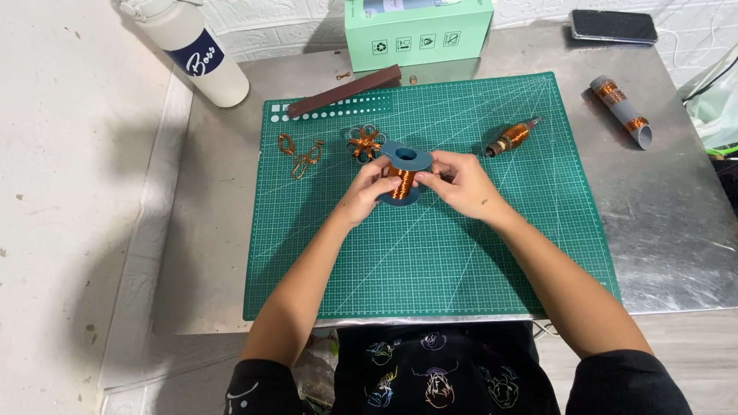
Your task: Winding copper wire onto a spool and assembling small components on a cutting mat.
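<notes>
A blue spool of copper wire (405, 170) is held over the green cutting mat (461, 253). My left hand (367, 192) grips the spool from the left side. From the right, my right hand (460, 183) pinches at the wire on the spool with its fingertips. A copper wire flower shape (364, 143) lies just behind the spool. Two small bent copper wire pieces (300, 154) rest on the mat to the left.
A dark brown strip (344, 90) lies at the mat's far edge. A copper-wound rod (510, 138), a grey tube with copper bands (623, 110), a green box (417, 31), a white bottle (196, 50) and a phone (613, 25) sit on the metal table (676, 230).
</notes>
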